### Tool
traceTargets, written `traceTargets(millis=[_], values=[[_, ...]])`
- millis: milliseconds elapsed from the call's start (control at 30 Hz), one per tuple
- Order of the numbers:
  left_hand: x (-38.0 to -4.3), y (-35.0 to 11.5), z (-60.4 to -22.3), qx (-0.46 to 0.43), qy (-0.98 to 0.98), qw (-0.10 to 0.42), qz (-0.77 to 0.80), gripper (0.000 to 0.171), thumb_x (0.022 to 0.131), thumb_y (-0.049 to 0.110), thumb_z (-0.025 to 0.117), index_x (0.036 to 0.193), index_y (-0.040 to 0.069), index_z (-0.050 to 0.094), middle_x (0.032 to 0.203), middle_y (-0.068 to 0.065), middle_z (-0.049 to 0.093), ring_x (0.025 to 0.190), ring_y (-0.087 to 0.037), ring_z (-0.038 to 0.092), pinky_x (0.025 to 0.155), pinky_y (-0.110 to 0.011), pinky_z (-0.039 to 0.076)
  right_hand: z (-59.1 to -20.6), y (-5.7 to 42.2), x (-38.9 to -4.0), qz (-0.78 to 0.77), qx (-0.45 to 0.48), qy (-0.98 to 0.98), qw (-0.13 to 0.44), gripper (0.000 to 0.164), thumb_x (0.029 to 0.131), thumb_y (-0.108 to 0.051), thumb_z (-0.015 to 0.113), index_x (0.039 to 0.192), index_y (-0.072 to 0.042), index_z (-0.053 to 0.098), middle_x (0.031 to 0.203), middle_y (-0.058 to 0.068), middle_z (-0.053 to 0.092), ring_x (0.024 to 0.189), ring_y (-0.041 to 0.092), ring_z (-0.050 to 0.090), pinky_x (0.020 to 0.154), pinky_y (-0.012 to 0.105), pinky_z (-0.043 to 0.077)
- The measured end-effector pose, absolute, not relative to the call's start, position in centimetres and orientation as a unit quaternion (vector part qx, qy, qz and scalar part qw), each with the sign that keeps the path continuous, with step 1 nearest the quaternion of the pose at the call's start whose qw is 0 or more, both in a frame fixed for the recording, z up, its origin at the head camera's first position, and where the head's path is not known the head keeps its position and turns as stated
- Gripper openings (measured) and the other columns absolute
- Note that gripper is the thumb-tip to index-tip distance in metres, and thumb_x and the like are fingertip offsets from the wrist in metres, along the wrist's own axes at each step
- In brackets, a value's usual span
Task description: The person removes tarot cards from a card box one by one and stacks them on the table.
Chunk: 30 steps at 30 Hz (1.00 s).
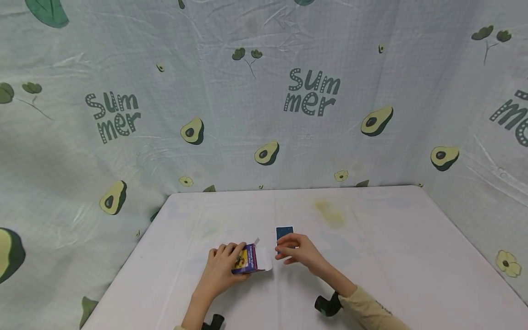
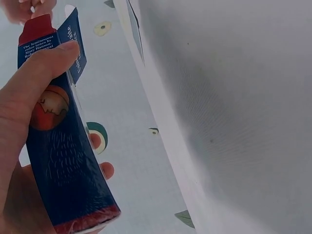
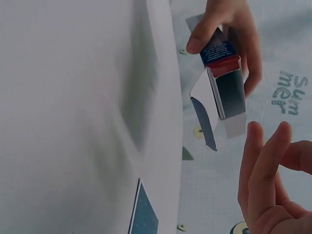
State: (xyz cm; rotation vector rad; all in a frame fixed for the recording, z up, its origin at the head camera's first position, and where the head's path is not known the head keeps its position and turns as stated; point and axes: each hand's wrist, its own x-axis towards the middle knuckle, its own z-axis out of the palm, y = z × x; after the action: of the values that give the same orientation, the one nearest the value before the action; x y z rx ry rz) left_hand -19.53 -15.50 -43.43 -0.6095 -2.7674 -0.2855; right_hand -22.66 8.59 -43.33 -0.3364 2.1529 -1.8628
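Observation:
My left hand [image 1: 224,267] grips a small printed card box [image 1: 246,259], thumb on one side and fingers round the other. In the left wrist view the box [image 2: 70,161] is dark blue with red ends and a round face picture. Its end flaps stand out, and the right wrist view shows a dark flat face inside the box mouth [image 3: 230,92]. To the right of the box, my right hand [image 1: 300,250] hovers with loosely bent fingers and nothing between them. Beneath its fingertips in the head view lies a blue card [image 1: 284,232] with a white border, partly covered by the hand.
A white cloth covers the table [image 1: 371,238], with a yellowish stain [image 1: 330,214] toward the back. Patterned sheets [image 1: 231,101] with avocados and lettering hang behind and at both sides. Black wrist devices [image 1: 327,305] sit at both forearms.

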Motion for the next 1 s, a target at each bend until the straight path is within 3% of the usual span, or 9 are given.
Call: traceTargets(millis=[500,1000], values=[[-19.1,-15.2,-43.5,-0.203,-0.966,0.133,-0.094,0.075,0.061,0.048,0.076,0.125,0.017,0.050,0.107,-0.001,0.056,0.094,-0.020,0.050,0.080,-0.042,0.037,-43.1,7.3,-21.7,-0.656,-0.154,0.714,0.189,0.037,0.085,-0.014,0.060,0.110,0.012,0.052,0.103,0.029,0.061,0.079,0.021,0.068,0.064,0.030,0.054],[-18.8,-15.0,-43.2,-0.205,-0.964,0.132,-0.104,0.076,0.061,0.048,0.076,0.126,0.017,0.049,0.106,0.000,0.056,0.095,-0.019,0.049,0.082,-0.042,0.037,-43.8,6.6,-21.9,-0.642,-0.139,0.727,0.202,0.035,0.084,-0.015,0.061,0.109,0.009,0.055,0.096,0.020,0.067,0.077,0.020,0.068,0.063,0.030,0.054]])
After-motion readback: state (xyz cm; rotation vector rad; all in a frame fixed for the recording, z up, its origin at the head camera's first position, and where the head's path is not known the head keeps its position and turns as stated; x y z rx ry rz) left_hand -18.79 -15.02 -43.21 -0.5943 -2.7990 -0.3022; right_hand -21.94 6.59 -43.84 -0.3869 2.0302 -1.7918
